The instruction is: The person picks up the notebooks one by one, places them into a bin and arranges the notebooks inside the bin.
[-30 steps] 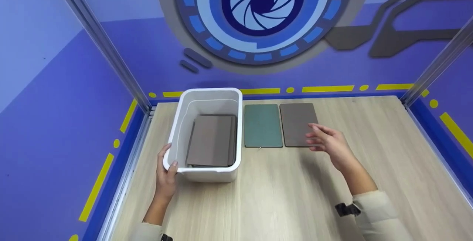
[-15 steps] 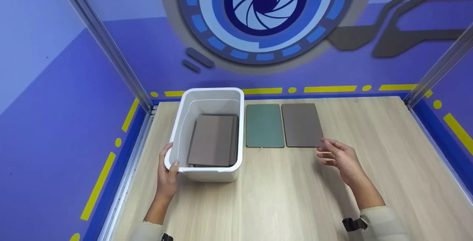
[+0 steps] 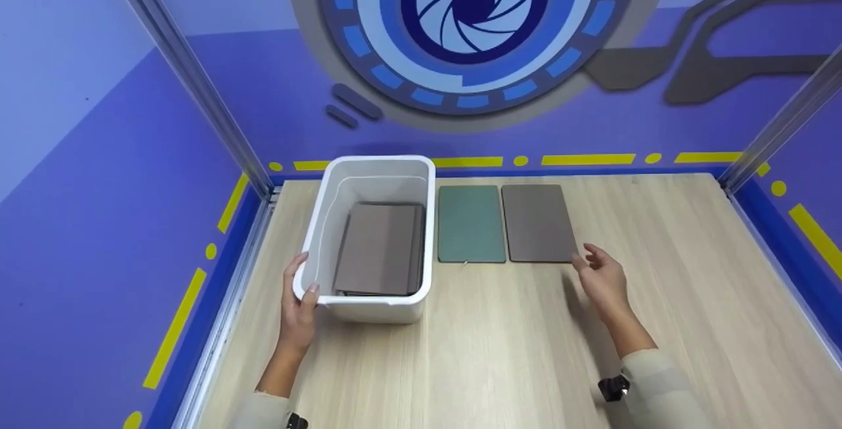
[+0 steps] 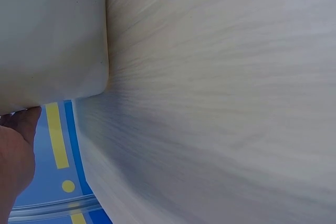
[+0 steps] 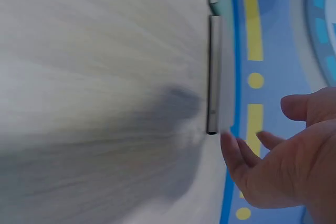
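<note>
My left hand (image 3: 299, 316) grips the front left corner of a white plastic bin (image 3: 385, 314), thumb over the rim and fingers along the outer side. Inside the bin lie stacked brown notebooks (image 3: 378, 251). To its right a green notebook (image 3: 470, 224) and a brown notebook (image 3: 538, 222) rest flat, side by side. My right hand (image 3: 603, 284) holds nothing, its fingers loosely bent by the front right corner of the brown notebook. In the right wrist view the fingertips come right up to that notebook's end (image 5: 215, 77). The left wrist view shows the bin's wall (image 4: 52, 35) and a few fingers.
The wooden tabletop (image 3: 487, 350) ends at a blue and purple back wall (image 3: 592, 126). Side walls with metal corner posts (image 3: 191, 80) stand to the left and right. A small light tab (image 3: 465, 262) sticks out from the green notebook's front edge.
My right hand has moved from over the brown notebook toward me and right, then turned so its fingers point at the notebook's corner. My left hand and the bin have stayed put.
</note>
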The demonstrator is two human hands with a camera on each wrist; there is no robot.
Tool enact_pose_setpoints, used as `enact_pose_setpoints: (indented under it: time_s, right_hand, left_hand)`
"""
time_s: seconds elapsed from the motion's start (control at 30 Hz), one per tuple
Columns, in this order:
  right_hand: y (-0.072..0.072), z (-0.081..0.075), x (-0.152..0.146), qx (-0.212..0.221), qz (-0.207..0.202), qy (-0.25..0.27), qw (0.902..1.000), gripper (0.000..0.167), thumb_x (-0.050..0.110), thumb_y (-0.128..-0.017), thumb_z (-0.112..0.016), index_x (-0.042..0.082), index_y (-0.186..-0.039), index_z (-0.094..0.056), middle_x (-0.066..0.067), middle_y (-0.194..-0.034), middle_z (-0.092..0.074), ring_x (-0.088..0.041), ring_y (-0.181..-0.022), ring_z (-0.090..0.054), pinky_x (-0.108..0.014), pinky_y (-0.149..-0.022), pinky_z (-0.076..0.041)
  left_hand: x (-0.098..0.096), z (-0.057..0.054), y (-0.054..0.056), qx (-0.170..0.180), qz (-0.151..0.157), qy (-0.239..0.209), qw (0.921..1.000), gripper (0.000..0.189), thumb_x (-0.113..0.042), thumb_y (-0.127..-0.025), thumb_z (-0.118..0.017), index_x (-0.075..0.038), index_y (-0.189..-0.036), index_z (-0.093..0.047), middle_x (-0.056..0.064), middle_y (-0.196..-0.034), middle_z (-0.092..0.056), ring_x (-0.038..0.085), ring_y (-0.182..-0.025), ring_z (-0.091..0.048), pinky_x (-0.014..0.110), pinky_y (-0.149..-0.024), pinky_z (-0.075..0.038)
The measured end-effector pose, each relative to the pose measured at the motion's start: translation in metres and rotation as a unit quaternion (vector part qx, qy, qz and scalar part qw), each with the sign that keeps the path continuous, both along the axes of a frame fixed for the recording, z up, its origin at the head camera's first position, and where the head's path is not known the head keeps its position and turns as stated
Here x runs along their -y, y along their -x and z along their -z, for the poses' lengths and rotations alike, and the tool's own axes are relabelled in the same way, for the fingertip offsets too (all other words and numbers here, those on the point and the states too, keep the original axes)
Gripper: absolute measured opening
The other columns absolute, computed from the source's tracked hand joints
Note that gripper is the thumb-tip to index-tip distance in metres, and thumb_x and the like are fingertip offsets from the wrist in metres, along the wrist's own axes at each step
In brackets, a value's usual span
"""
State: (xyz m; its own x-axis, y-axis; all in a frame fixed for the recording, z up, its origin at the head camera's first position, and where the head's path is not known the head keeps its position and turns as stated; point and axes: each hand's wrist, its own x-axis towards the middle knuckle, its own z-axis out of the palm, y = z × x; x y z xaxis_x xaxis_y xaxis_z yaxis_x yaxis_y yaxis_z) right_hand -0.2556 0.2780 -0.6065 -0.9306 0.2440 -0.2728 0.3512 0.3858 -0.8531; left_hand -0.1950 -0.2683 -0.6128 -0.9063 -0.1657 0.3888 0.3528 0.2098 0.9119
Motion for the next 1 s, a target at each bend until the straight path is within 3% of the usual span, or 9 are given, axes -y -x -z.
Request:
enact_pose_setpoints:
  time_s: [0.13,0.37,0.63,1.0]
  right_hand:
    - [0.015,0.007,0.007,0.009,-0.035,-0.024,0.9991,0.079,0.040,-0.110,-0.054,0.007,-0.172,-0.017,-0.026,-0.177,-0.017,-0.047,-0.164,-0.020,-0.059,-0.131,-0.024]
    - [0.041,0.007,0.026,0.016,-0.058,-0.115,0.9916,0.088,0.040,-0.106,-0.057,-0.003,-0.169,-0.012,-0.036,-0.175,-0.002,-0.061,-0.160,-0.010,-0.068,-0.130,-0.017]
    - [0.067,0.008,0.034,0.053,-0.057,-0.211,0.9745,0.094,0.041,-0.100,-0.067,-0.003,-0.168,-0.020,-0.038,-0.167,-0.024,-0.059,-0.153,-0.025,-0.073,-0.121,-0.026]
    - [0.077,0.004,0.037,0.075,-0.067,-0.225,0.9692,0.084,0.033,-0.096,-0.076,-0.003,-0.161,-0.037,-0.037,-0.154,-0.036,-0.055,-0.145,-0.031,-0.076,-0.115,-0.033]
  left_hand:
    - [0.001,-0.003,0.000,-0.001,-0.001,0.001,1.0000,0.060,-0.006,-0.102,-0.048,-0.007,-0.162,-0.038,0.018,-0.162,-0.042,0.009,-0.129,-0.049,0.015,-0.109,-0.038]
    - [0.000,-0.003,-0.002,0.008,-0.001,0.006,0.9999,0.059,-0.006,-0.103,-0.047,-0.007,-0.162,-0.037,0.019,-0.163,-0.041,0.006,-0.131,-0.048,0.015,-0.109,-0.037]
    - [-0.001,-0.003,-0.002,0.032,0.003,0.001,0.9995,0.061,-0.009,-0.103,-0.046,-0.010,-0.163,-0.035,0.012,-0.160,-0.043,0.009,-0.131,-0.051,0.016,-0.106,-0.041]
    - [-0.001,-0.002,-0.002,0.012,0.011,-0.012,0.9998,0.060,-0.005,-0.104,-0.045,-0.007,-0.163,-0.034,0.017,-0.156,-0.045,0.015,-0.128,-0.055,0.017,-0.104,-0.045]
